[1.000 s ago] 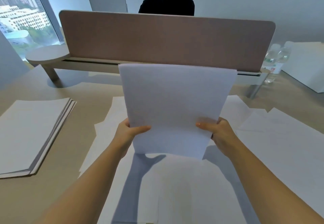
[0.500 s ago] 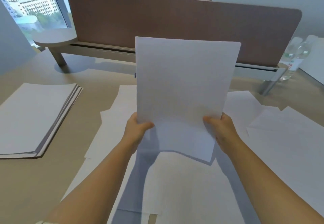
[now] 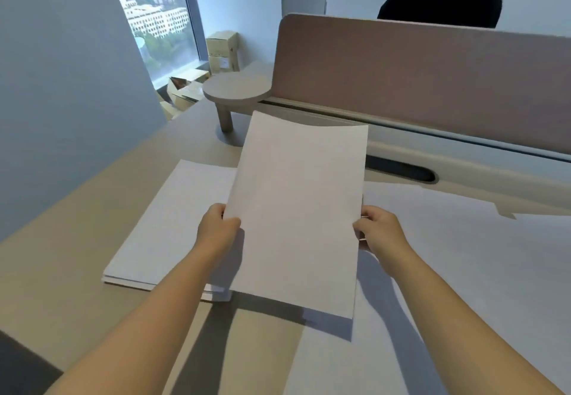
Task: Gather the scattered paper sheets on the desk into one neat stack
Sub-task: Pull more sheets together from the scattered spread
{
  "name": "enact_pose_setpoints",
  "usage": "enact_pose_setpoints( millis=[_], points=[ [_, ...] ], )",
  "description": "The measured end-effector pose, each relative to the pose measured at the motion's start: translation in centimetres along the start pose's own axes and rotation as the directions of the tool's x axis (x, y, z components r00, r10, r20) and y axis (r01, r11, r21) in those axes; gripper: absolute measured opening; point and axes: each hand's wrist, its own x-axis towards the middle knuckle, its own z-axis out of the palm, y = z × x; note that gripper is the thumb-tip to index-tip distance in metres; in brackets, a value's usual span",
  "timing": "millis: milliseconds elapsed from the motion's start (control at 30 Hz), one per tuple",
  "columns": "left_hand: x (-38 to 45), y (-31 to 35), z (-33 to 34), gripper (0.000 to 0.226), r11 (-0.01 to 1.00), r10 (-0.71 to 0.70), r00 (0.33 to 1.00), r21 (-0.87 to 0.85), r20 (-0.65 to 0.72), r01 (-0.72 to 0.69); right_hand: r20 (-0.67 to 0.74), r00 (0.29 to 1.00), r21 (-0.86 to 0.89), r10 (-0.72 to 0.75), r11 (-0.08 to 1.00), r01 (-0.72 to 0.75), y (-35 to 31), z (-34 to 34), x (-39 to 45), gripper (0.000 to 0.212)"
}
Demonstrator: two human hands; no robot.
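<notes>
Above the worktop (image 3: pixel 92 271), left hand (image 3: pixel 216 229) and right hand (image 3: pixel 378 234) each pinch a side of the held sheets (image 3: pixel 298 218), seemingly mid-carry to the paper stack (image 3: pixel 167 234); next, lowering them square on top.

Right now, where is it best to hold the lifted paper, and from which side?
Grip the paper at its two long side edges near the middle, as the left hand and right hand do; its top already curls, so it flops.

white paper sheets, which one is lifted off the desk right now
The white paper sheet held by the left hand and right hand; the white paper stack and loose sheets lie flat.
</notes>
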Motion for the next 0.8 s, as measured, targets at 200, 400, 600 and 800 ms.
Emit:
enact_pose_setpoints(
  millis=[200, 400, 600, 800],
  points=[
    [6.5, -5.7, -8.5, 0.031, 0.994, -0.073, 0.991, 0.074, -0.110, 0.081, 0.096, 0.992, -0.096, 0.079, 0.993, -0.069, -0.8, 12.1, 1.7, 0.027],
    [8.7, -10.1, -12.8, 0.031, 0.966, -0.127, 0.973, 0.200, -0.195, 0.166, 0.144, 0.986, -0.087, 0.082, 0.994, -0.070, -0.1, 19.7, 2.7, 0.021],
    [8.9, -11.7, -13.5, 0.042, 0.870, -0.055, 0.961, 0.459, -0.271, 0.179, 0.089, 0.991, -0.100, 0.100, 0.991, -0.091, 1.0, 21.4, 2.6, 0.026],
    [7.2, -9.3, -10.8, 0.029, 0.959, 0.122, 0.990, 0.266, -0.071, -0.099, 0.008, 0.999, -0.138, 0.044, 0.990, -0.043, 1.1, 17.0, 1.5, 0.027]
  ],
)
